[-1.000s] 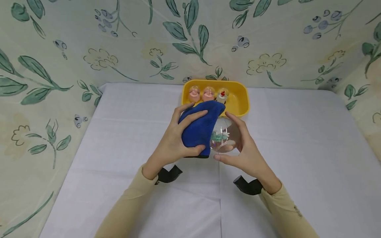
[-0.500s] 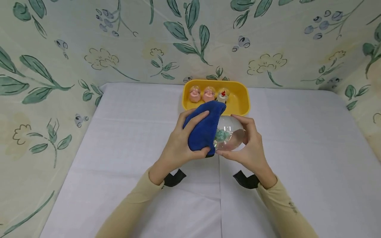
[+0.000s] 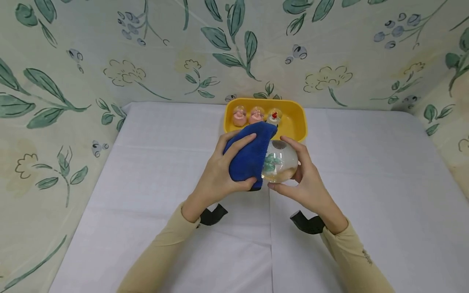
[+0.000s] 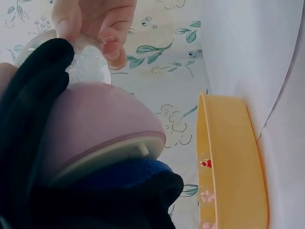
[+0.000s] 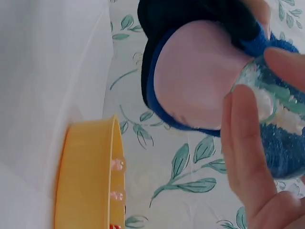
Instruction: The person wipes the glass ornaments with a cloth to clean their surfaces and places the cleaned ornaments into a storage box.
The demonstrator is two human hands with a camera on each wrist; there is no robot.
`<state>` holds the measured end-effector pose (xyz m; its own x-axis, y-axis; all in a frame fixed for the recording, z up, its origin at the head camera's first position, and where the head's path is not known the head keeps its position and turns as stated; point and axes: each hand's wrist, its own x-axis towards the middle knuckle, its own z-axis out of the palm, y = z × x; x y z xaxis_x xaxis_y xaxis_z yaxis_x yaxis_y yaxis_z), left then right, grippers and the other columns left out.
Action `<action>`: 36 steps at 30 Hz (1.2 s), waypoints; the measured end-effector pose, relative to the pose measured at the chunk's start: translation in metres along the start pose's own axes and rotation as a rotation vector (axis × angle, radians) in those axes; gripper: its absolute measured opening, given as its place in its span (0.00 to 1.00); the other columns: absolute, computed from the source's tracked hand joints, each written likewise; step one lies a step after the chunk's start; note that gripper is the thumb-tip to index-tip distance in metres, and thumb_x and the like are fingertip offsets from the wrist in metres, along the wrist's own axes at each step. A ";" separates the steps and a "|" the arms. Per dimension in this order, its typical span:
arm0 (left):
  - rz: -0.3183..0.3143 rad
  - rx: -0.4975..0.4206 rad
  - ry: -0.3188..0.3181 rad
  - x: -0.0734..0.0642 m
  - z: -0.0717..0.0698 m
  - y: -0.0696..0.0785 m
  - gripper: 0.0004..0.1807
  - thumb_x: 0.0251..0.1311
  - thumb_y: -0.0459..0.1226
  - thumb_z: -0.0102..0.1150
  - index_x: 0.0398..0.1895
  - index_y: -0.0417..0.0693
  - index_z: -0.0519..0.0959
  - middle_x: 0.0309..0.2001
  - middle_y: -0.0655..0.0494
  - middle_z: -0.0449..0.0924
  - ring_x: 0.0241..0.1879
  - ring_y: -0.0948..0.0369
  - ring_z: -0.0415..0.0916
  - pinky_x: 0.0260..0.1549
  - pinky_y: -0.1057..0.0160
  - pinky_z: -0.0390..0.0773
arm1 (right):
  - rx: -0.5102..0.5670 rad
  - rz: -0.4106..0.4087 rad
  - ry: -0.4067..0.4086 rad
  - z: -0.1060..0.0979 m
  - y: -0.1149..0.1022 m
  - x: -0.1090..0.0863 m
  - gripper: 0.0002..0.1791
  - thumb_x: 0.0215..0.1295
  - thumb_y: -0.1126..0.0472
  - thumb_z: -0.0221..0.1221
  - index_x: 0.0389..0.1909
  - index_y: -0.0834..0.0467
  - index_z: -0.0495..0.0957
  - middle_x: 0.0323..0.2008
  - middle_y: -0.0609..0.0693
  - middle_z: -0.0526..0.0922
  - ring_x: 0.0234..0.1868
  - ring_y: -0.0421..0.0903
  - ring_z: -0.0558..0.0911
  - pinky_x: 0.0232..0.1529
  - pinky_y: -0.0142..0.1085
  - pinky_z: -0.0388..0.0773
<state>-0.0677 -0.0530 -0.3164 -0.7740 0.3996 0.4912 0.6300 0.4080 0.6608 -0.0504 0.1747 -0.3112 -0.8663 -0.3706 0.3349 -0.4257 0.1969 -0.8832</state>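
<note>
A snow globe [image 3: 280,165] with a clear dome and green and white shapes inside lies tilted sideways between the hands, above the table. Its pink base [image 4: 107,119] shows in both wrist views. My left hand [image 3: 214,177] grips the base through a blue cloth [image 3: 247,156], thumb below and fingers spread over the top. The cloth's black side [image 5: 186,14] faces the right wrist camera. With my right hand [image 3: 309,185] I hold the dome between the thumb and the fingers [image 5: 245,143]. From the head view, the cloth hides the base.
Beyond the hands stands a yellow tray [image 3: 299,116] at the back of the white-covered table [image 3: 154,146]. In its left part sit two small pink figures [image 3: 239,116] under clear domes and a white one [image 3: 274,117] with a red top. Floral cloth [image 3: 256,49] hangs behind.
Both hands have shifted slightly right, then a little back toward the tray, carrying the cloth and globe. The dome's contents look turned. My right fingers have closed in on the dome.
</note>
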 end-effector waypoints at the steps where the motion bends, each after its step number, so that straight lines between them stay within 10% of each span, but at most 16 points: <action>1: 0.004 -0.002 -0.005 0.000 -0.001 0.000 0.47 0.44 0.41 0.75 0.69 0.57 0.61 0.67 0.47 0.53 0.62 0.48 0.61 0.54 0.47 0.72 | -0.040 -0.026 0.002 -0.001 0.001 0.000 0.58 0.38 0.82 0.70 0.72 0.58 0.50 0.66 0.59 0.57 0.54 0.57 0.72 0.45 0.33 0.78; 6: 0.006 -0.013 -0.028 -0.001 -0.002 0.000 0.47 0.44 0.42 0.75 0.69 0.57 0.61 0.67 0.47 0.53 0.61 0.47 0.62 0.54 0.47 0.72 | -0.230 -0.144 0.046 -0.006 0.009 0.002 0.57 0.32 0.73 0.77 0.68 0.62 0.57 0.65 0.59 0.64 0.57 0.54 0.71 0.52 0.33 0.74; 13: 0.021 -0.013 -0.022 -0.003 -0.001 0.000 0.46 0.43 0.42 0.75 0.69 0.56 0.62 0.66 0.47 0.55 0.61 0.49 0.62 0.54 0.47 0.71 | -0.223 -0.227 0.123 -0.002 0.017 0.000 0.52 0.45 0.42 0.71 0.63 0.68 0.61 0.57 0.62 0.72 0.50 0.54 0.74 0.50 0.28 0.74; 21: 0.065 0.045 0.001 -0.003 0.003 0.000 0.46 0.42 0.44 0.75 0.68 0.55 0.63 0.64 0.45 0.57 0.60 0.49 0.64 0.53 0.49 0.73 | -0.139 -0.011 0.316 0.019 0.010 -0.006 0.45 0.41 0.56 0.77 0.59 0.67 0.65 0.56 0.58 0.75 0.45 0.44 0.75 0.36 0.26 0.75; 28: -0.035 -0.064 -0.028 -0.005 -0.003 -0.007 0.44 0.43 0.42 0.75 0.67 0.56 0.66 0.64 0.49 0.58 0.61 0.51 0.62 0.53 0.48 0.72 | -0.116 0.050 0.074 0.012 0.004 -0.005 0.58 0.42 0.71 0.74 0.73 0.50 0.52 0.67 0.53 0.61 0.50 0.49 0.71 0.42 0.33 0.78; 36: -0.063 -0.169 -0.121 -0.005 -0.012 -0.010 0.44 0.45 0.42 0.74 0.68 0.59 0.65 0.64 0.53 0.58 0.59 0.52 0.63 0.51 0.49 0.74 | -0.216 -0.197 -0.050 -0.003 0.008 0.000 0.59 0.27 0.72 0.79 0.66 0.63 0.59 0.62 0.57 0.65 0.55 0.49 0.70 0.45 0.31 0.77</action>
<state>-0.0707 -0.0692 -0.3184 -0.7917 0.4774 0.3811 0.5532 0.2959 0.7787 -0.0545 0.1791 -0.3171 -0.7500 -0.4643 0.4711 -0.6345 0.3039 -0.7107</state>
